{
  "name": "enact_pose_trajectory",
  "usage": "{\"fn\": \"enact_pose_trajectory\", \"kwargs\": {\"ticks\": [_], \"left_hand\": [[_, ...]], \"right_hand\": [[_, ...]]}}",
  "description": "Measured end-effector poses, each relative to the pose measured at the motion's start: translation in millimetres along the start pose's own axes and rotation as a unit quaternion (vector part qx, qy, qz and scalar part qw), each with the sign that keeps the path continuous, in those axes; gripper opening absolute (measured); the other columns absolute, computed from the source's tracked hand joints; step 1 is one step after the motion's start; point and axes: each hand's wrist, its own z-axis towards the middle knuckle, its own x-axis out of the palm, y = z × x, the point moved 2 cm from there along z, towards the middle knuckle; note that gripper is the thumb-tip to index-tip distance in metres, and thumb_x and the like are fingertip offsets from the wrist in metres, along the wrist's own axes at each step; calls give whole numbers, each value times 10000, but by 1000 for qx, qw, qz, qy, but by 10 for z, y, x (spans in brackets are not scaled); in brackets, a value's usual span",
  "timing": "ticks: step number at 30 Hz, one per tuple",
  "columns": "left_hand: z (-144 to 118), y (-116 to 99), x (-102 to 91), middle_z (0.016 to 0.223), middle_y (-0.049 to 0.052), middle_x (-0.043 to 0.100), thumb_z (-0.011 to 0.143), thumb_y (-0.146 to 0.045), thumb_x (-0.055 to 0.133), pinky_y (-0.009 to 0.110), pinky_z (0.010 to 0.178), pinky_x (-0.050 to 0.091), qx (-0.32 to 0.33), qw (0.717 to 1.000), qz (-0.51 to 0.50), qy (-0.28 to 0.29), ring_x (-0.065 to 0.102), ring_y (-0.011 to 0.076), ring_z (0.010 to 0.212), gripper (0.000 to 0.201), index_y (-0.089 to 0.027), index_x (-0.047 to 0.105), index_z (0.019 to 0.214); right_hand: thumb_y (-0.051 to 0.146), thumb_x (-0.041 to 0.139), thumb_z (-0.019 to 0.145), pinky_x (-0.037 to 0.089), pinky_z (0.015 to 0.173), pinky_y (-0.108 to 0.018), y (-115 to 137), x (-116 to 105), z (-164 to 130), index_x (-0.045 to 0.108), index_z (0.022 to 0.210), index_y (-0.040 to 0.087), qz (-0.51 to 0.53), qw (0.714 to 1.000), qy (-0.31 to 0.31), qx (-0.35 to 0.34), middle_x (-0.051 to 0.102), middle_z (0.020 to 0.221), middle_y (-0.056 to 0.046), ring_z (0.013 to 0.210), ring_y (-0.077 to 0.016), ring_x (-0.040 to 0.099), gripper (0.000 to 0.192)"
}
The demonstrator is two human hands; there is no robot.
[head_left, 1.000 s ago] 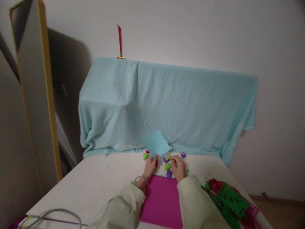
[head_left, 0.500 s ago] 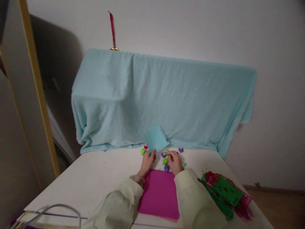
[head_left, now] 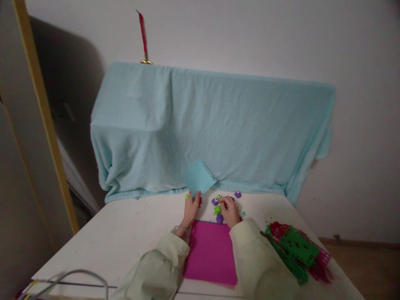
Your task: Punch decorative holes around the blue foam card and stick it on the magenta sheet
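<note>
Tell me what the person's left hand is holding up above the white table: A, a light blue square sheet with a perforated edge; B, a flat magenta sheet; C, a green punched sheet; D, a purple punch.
A: the left hand pinches the light blue square sheet with a perforated edge by its lower corner, tilted up off the white table, while the flat magenta sheet lies flat.

My left hand (head_left: 191,207) holds up a blue sheet (head_left: 199,178); at its 3 o'clock, my right hand (head_left: 230,210) touches small punches (head_left: 216,205).
</note>
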Motion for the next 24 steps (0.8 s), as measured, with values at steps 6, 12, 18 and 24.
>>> {"fn": "enact_pose_trajectory", "kwargs": {"ticks": [6,12,18,24], "left_hand": [[-64,19,54,442,-8,490,908,-570,321,245,560,347,22,999,25,-3,503,139,487,581,-175,563,557],[-113,-34,106,467,-12,496,908,-554,342,246,571,340,45,997,38,44,501,141,504,543,-178,572,592],[-102,-52,80,460,-4,501,905,-555,345,253,579,344,29,998,26,42,513,154,520,541,-180,572,588],[-101,-63,73,456,-6,509,905,-542,354,253,590,345,38,998,33,41,521,154,521,532,-184,568,574]], "right_hand": [[115,428,809,469,752,-293,-6,8,-8,643,793,202,3,1000,9,-1,631,796,-34,768,-172,593,232],[130,429,803,476,731,-298,-6,4,1,648,774,206,1,1000,1,-4,626,773,-30,735,-171,590,234],[127,427,804,477,741,-300,1,-5,2,649,786,211,-3,1000,7,-5,627,786,-29,742,-170,587,238],[117,427,801,479,742,-299,-1,-6,6,642,783,211,0,1000,8,-6,628,783,-28,747,-172,590,235]]}}
